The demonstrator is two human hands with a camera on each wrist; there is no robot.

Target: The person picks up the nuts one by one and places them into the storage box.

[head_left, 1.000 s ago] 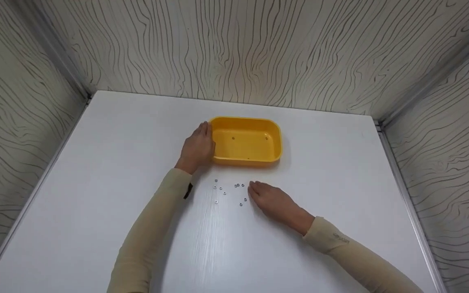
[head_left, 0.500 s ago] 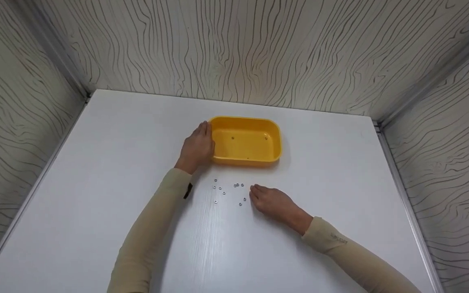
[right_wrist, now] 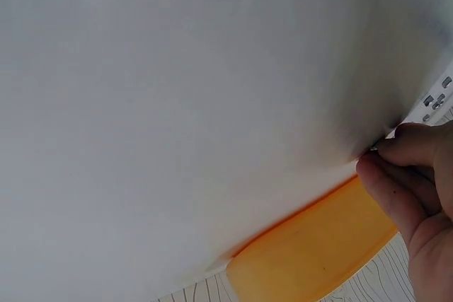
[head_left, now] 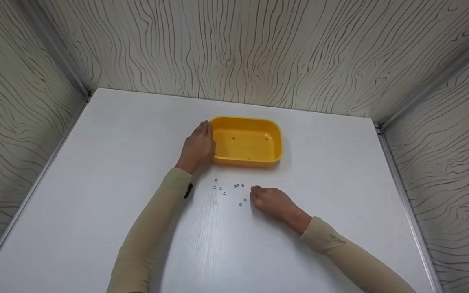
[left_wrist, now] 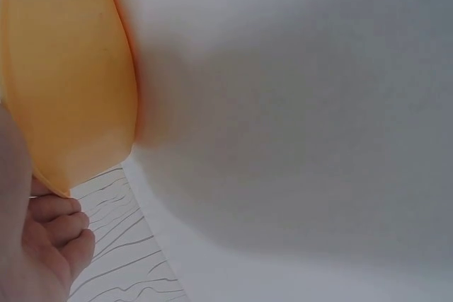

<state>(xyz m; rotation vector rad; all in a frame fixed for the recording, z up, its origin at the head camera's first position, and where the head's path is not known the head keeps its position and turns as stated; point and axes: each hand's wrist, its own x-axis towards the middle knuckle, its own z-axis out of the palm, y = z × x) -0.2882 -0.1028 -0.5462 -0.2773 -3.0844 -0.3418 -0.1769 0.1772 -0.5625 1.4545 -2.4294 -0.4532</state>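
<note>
My left hand point(head_left: 198, 147) grips the left end of a yellow plastic bin point(head_left: 246, 162); in the left wrist view its fingers point(left_wrist: 67, 228) curl at the bin's rim. Inside the bin lie a few tiny metal pieces, such as a nut point(head_left: 233, 138) on its floor. My right hand point(head_left: 275, 204) is low over the table, right of several loose nuts point(head_left: 237, 185). Between its thumb and forefinger the right wrist view shows a small metal nut point(right_wrist: 374, 148) being pinched; from the head view that nut is hidden.
The white table point(head_left: 320, 162) carries the bin near its back edge. More loose nuts point(head_left: 220, 188) lie scattered in front of the bin, between the two forearms. Wood-grain-patterned panels point(head_left: 234, 49) stand behind and on both sides.
My right hand has drawn slightly toward the front of the table, and its fingers have curled in more. The left hand and the bin stay where they were.
</note>
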